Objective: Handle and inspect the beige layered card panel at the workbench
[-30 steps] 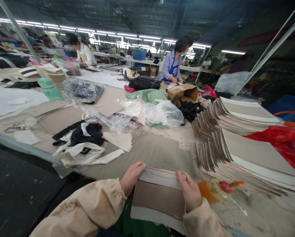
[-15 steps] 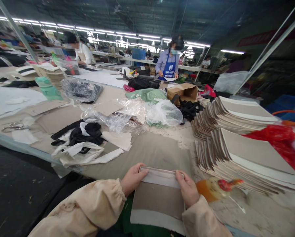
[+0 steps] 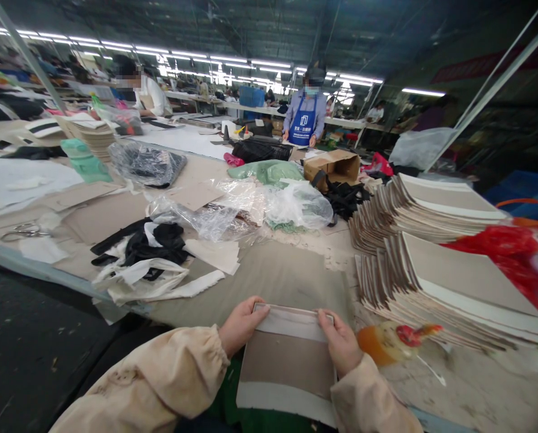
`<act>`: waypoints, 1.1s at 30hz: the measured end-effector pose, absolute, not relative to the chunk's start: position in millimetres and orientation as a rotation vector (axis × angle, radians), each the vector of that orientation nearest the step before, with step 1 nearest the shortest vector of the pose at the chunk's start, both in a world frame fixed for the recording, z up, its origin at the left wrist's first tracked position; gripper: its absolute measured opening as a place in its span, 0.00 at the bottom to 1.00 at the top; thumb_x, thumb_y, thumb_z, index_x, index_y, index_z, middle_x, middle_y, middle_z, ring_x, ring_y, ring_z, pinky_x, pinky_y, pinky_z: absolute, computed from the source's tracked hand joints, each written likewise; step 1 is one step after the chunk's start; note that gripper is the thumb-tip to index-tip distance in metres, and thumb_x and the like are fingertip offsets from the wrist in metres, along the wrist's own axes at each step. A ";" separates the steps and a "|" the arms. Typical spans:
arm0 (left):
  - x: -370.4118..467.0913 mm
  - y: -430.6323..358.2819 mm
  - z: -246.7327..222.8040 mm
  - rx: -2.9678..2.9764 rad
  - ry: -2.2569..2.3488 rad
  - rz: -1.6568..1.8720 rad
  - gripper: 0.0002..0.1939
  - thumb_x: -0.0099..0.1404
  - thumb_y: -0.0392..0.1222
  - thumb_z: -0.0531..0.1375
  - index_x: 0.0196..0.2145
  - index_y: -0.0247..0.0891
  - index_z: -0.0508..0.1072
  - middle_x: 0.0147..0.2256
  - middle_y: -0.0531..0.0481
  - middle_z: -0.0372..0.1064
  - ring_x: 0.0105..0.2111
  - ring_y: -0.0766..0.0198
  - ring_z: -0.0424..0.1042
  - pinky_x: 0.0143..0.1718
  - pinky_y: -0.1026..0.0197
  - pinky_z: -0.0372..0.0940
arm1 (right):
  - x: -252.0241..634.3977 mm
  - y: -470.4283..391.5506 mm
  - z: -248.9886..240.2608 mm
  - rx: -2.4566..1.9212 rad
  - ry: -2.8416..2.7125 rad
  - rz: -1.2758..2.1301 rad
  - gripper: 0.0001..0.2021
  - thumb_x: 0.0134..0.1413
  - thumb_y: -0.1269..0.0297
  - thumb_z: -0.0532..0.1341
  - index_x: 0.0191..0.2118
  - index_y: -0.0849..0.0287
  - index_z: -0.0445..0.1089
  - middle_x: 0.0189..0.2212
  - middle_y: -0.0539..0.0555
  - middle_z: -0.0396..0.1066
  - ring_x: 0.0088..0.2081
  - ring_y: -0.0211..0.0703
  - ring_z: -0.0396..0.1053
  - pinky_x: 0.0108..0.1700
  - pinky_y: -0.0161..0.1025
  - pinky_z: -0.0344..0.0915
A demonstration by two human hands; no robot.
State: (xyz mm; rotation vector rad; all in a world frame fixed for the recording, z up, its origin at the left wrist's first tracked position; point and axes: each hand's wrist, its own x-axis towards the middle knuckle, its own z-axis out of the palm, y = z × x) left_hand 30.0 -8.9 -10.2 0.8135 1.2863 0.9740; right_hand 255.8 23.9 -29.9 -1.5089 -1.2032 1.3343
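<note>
Between my hands is a flat taupe panel [image 3: 289, 359] with a whitish band along its far and near edges. My left hand [image 3: 244, 325] pinches its far left corner, thumb on top. At the far right corner my right hand [image 3: 341, 341] grips it the same way, fingers underneath and mostly hidden. The panel lies tilted over my lap, by the table's near edge. Right of my right hand lies a glue bottle [image 3: 386, 344] with orange contents and a red cap.
Two stacks of similar panels [image 3: 471, 273] stand on the right. Black and white fabric scraps [image 3: 154, 249], clear plastic bags [image 3: 296, 204], scissors [image 3: 25, 232] and a cardboard box [image 3: 334, 165] lie across the table [image 3: 291, 273]. A co-worker in a blue apron [image 3: 303, 123] stands beyond.
My hands and the panel stay almost in place. Across the table, the co-worker in the apron has lowered a pale piece and now stands more upright.
</note>
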 end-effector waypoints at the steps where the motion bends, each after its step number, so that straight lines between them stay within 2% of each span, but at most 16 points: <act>1: 30.1 -8.9 -10.2 0.820 1.289 0.968 0.22 0.52 0.59 0.61 0.30 0.36 0.64 0.21 0.57 0.60 0.21 0.70 0.58 0.23 0.66 0.52 | 255.6 23.9 -29.8 -1.514 -1.195 1.340 0.26 0.40 0.39 0.62 0.33 0.60 0.71 0.25 0.51 0.69 0.28 0.43 0.64 0.29 0.35 0.61; 8: 31.2 -9.4 -7.6 0.803 1.273 0.940 0.23 0.51 0.58 0.61 0.33 0.36 0.62 0.22 0.56 0.61 0.23 0.69 0.59 0.25 0.65 0.54 | 256.5 23.9 -37.8 -1.526 -1.210 1.350 0.26 0.41 0.38 0.61 0.34 0.60 0.70 0.26 0.52 0.70 0.29 0.44 0.65 0.30 0.36 0.62; 18: 30.2 -11.5 -6.4 0.951 1.325 0.878 0.20 0.54 0.56 0.59 0.33 0.36 0.63 0.24 0.55 0.60 0.24 0.67 0.59 0.26 0.64 0.56 | 257.6 21.3 -30.8 -1.534 -1.284 1.289 0.27 0.41 0.37 0.60 0.33 0.61 0.70 0.28 0.54 0.71 0.32 0.45 0.64 0.34 0.38 0.61; 33: 27.2 -12.9 -10.9 1.144 1.390 0.839 0.16 0.58 0.53 0.57 0.34 0.36 0.65 0.26 0.53 0.63 0.26 0.66 0.63 0.27 0.64 0.58 | 256.4 20.3 -28.6 -1.613 -1.377 1.248 0.27 0.42 0.37 0.58 0.34 0.61 0.70 0.25 0.52 0.69 0.30 0.44 0.64 0.33 0.39 0.60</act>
